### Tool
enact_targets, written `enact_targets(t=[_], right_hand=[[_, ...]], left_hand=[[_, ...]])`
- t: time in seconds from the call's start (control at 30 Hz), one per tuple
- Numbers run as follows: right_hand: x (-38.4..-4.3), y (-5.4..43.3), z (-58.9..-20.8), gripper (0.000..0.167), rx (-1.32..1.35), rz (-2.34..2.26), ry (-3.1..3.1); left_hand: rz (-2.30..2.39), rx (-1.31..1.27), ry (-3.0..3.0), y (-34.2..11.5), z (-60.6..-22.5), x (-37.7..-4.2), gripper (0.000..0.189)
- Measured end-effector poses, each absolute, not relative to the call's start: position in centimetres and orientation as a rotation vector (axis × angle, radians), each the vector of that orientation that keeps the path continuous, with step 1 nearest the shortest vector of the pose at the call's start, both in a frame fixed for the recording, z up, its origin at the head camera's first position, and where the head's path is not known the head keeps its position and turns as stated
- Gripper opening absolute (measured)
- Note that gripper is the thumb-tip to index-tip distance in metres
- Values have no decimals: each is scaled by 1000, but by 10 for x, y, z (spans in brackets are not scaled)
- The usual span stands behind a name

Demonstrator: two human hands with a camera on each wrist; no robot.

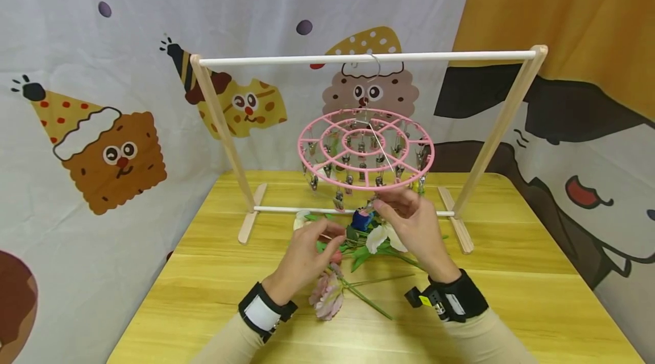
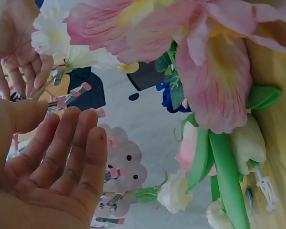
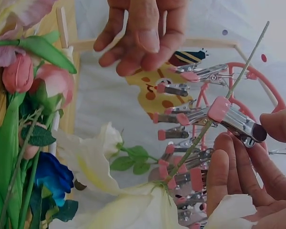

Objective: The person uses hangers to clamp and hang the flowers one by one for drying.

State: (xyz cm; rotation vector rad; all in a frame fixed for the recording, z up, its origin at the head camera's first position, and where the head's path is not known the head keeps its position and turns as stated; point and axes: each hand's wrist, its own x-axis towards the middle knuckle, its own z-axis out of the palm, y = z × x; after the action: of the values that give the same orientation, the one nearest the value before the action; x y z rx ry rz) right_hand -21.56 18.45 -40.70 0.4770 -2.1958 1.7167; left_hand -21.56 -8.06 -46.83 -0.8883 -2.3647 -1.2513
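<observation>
My right hand (image 1: 417,227) pinches a metal clip with pink tips (image 3: 236,121) between thumb and fingers, at the near rim of a pink round hanger (image 1: 365,186). The stem of a white lily (image 3: 133,205) passes through the clip's tips, its bloom hanging below the hanger. My left hand (image 1: 309,250) is lower and to the left, thumb and fingers apart; in the left wrist view its palm (image 2: 52,191) shows with nothing held. A white rose (image 2: 174,193) hangs from another clip. Several other clips dangle all round the hanger.
The hanger hooks over the white rod (image 1: 256,61) of a wooden stand (image 1: 498,125). Below lie artificial flowers: a pink bloom (image 1: 326,296) near the front, a blue rose (image 3: 52,179) and a pink tulip (image 3: 17,74). A patterned cloth (image 1: 230,0) hangs behind the wooden table (image 1: 194,307).
</observation>
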Motion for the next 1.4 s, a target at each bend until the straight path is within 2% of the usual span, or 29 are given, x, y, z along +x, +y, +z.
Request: enact_targets(t=[0.57, 1.13, 1.4], right_hand=[[-220, 205, -406, 26, 457, 1618, -2200], [-219, 226, -403, 25, 377, 1536, -2192], [-219, 233, -407, 25, 377, 1492, -2158]], left_hand=[[-975, -1042, -2568, -90, -476, -209, 15], [-398, -1229, -2634, -97, -488, -221, 7], [-277, -1235, -2663, -98, -495, -225, 21]])
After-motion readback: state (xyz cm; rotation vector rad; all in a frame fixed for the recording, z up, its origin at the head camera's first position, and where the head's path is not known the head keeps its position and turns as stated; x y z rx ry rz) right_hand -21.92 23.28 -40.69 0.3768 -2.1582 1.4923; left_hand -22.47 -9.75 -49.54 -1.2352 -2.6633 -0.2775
